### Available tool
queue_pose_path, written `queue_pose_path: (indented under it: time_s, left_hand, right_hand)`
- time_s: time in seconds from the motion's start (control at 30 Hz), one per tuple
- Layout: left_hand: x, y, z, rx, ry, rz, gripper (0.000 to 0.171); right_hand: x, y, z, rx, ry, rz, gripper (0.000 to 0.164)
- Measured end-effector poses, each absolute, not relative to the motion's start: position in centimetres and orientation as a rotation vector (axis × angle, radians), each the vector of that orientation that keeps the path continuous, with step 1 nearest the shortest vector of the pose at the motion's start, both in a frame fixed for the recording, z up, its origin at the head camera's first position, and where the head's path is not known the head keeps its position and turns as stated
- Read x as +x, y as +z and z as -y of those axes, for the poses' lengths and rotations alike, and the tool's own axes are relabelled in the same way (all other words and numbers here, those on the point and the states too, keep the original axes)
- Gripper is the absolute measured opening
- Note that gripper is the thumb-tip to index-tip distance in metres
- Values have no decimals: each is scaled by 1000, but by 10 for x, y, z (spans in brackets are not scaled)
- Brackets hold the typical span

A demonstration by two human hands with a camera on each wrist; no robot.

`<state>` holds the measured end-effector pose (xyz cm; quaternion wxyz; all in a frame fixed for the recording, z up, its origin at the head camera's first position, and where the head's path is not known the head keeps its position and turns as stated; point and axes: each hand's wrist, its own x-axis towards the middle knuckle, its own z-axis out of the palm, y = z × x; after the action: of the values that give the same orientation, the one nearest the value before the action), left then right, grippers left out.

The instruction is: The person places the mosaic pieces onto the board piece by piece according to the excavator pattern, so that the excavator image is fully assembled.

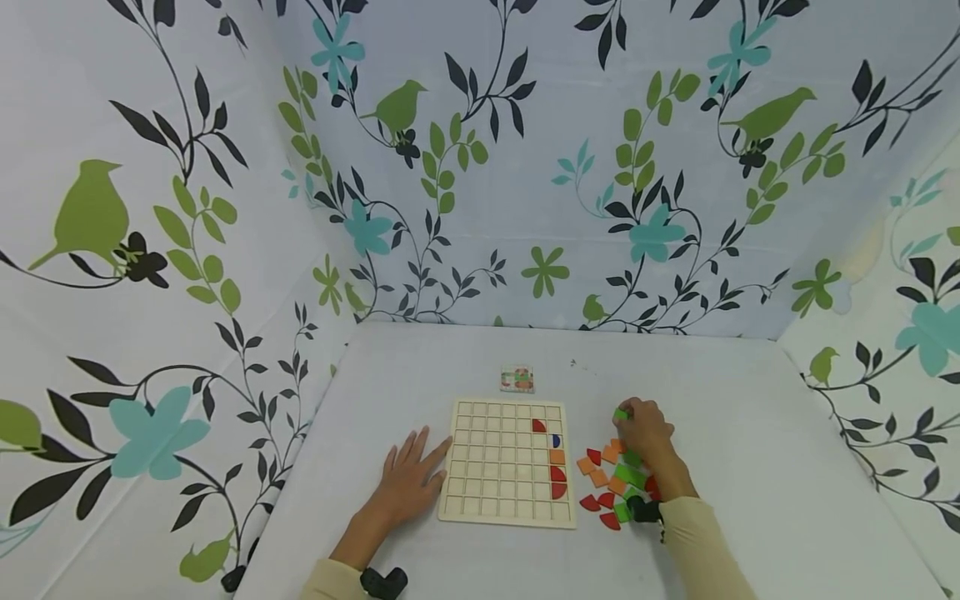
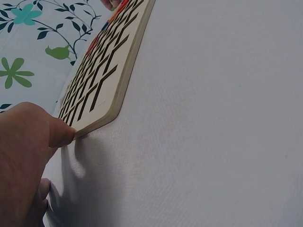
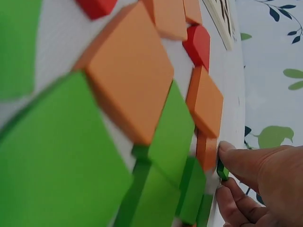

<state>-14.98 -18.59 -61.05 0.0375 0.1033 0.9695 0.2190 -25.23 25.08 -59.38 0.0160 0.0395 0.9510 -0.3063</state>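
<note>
A wooden grid board (image 1: 495,467) lies on the white table, with a few red, blue and orange pieces set in cells along its right side. My left hand (image 1: 408,483) rests beside the board with fingers spread; in the left wrist view the thumb (image 2: 61,133) touches the board's edge. To the right of the board, my right hand (image 1: 647,429) pinches a small green block (image 3: 222,170) between thumb and fingertips. It is at the far end of a loose pile of orange (image 1: 617,485), green (image 1: 630,475) and red blocks (image 1: 610,521).
Behind the board lies a small printed card (image 1: 517,379). Curtains patterned with leaves and birds (image 1: 397,108) stand behind and at both sides of the white table (image 1: 420,358). A black wrist strap (image 1: 643,508) sits over part of the block pile.
</note>
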Motion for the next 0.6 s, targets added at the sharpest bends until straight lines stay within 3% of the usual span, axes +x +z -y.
queue_pose_path:
  time_s: [0.27, 0.6]
  left_hand:
    - [-150, -612, 186, 319, 675, -2976, 55]
    - [-151, -609, 186, 312, 659, -2972, 55]
  right_hand:
    - [-256, -599, -223, 70, -999, -2944, 33]
    - [-236, -589, -180, -129, -1061, -2908, 28]
